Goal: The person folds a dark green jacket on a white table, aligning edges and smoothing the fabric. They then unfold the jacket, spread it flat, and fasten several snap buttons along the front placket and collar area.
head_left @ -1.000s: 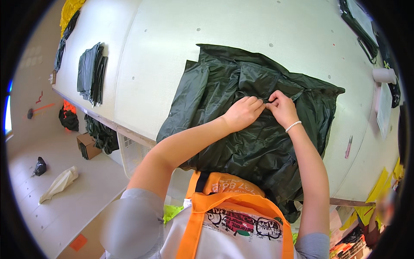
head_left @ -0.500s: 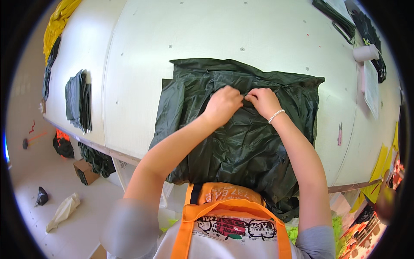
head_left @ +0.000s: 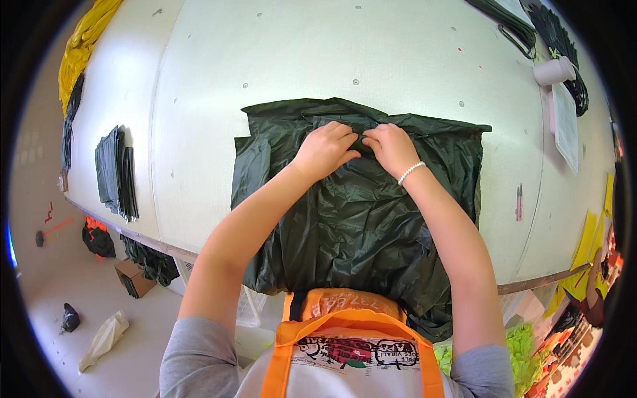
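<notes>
The broad pale surface (head_left: 398, 53) is carrying everything within reach, its smooth face showing small round fixings. The dark green fabric (head_left: 371, 225) is lying on it directly before me, its near part apparently dropping past the edge toward my orange-strapped apron (head_left: 352, 305); I am judging that it is centred so both arms can reach its far portion equally. It is looking thin, slick and slightly glossy, creasing into sharp irregular folds, with a ragged far outline. A folded dark stack (head_left: 109, 169) is sitting well apart on the left, narrow and layered, presumably leaving my working area free. My left hand (head_left: 325, 151) is resting on the far-middle fabric, thumb standing away from bent fingers; whether it is gripping, I cannot tell. My right hand (head_left: 393, 151) is narrowing just beside it, seemingly pinching the fabric, probably to control one small spot. A slim pinkish tool (head_left: 519, 202) is lying to the right, and a beaded white bracelet (head_left: 411, 172) is circling my right wrist.
</notes>
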`<state>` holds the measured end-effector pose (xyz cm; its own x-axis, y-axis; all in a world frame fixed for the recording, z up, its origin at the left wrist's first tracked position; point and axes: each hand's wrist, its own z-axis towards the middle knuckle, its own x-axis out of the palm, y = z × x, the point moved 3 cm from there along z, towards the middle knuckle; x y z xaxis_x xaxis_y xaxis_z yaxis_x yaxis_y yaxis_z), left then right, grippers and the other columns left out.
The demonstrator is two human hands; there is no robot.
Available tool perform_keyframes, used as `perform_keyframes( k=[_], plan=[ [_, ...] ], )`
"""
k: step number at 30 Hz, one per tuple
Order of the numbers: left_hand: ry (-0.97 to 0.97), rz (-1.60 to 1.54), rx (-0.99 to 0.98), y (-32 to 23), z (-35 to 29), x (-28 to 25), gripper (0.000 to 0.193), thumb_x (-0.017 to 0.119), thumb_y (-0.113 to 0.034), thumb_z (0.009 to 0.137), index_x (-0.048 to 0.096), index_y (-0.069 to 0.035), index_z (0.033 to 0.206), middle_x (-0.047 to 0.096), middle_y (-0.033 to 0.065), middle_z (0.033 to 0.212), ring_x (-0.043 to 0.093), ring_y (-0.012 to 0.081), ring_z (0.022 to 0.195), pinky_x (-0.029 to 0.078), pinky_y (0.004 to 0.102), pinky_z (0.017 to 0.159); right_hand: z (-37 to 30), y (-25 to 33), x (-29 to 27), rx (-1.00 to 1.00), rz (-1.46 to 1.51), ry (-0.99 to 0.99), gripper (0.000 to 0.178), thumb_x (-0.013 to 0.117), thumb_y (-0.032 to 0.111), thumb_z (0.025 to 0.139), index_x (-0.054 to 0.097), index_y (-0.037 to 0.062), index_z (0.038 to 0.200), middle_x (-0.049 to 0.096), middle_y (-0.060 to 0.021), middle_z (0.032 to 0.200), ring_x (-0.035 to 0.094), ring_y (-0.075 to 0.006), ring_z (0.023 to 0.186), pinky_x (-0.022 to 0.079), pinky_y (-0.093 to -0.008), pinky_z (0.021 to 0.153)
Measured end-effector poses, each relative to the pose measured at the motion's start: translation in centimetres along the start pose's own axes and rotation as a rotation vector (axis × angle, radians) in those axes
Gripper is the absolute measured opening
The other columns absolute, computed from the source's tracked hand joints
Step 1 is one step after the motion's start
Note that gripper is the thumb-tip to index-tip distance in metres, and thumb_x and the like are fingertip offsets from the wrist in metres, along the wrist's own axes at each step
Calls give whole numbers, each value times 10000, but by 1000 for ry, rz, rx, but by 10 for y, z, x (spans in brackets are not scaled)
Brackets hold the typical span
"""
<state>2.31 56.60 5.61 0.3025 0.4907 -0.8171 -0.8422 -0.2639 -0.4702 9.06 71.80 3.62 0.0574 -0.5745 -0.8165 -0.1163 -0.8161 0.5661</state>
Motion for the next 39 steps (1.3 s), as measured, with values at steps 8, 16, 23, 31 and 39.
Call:
perform_keyframes(
  k=[8, 16, 23, 31, 39],
  plan=[
    [250, -491, -708, 46, 29, 3, 216, 761, -200, 745, 718, -13, 844, 687, 109, 766, 633, 148, 680, 502, 288, 637, -17, 16, 0, -219, -123, -420, 244, 647, 52, 749, 610, -11, 981, 559, -117, 999, 533, -294, 999, 452, -387, 870],
    [109, 129, -185, 77, 41, 1, 123, 654, -146, 801, 647, -69, 897, 608, 89, 845, 615, 275, 792, 514, 387, 679, -20, 13, 4, -168, -102, -355, 358, 709, 56, 699, 594, 24, 1037, 559, -96, 1042, 541, -291, 1043, 442, -384, 911],
    [65, 290, -54, 62, 50, -30, 139, 574, -90, 814, 580, -99, 953, 554, 52, 760, 606, 253, 670, 494, 336, 563, 2, 6, -12, -224, -143, -210, 207, 670, 129, 765, 631, 25, 940, 587, -98, 916, 564, -276, 913, 465, -383, 815],
    [159, 549, 115, 28, 40, -36, 238, 574, -107, 705, 574, -78, 942, 504, 27, 760, 553, 195, 743, 476, 311, 644, 62, -11, -38, 195, -69, 19, 286, 638, 312, 851, 646, 28, 882, 678, -165, 871, 643, -338, 836, 510, -429, 720],
    [-44, 348, -101, -28, 47, 46, 571, 571, -153, 723, 472, 62, 1242, 541, 166, 980, 522, 275, 923, 478, 342, 812, 47, -21, -36, 57, -346, -190, 184, 582, 210, 853, 582, 27, 871, 639, -152, 902, 604, -322, 885, 486, -420, 752]
  ],
)
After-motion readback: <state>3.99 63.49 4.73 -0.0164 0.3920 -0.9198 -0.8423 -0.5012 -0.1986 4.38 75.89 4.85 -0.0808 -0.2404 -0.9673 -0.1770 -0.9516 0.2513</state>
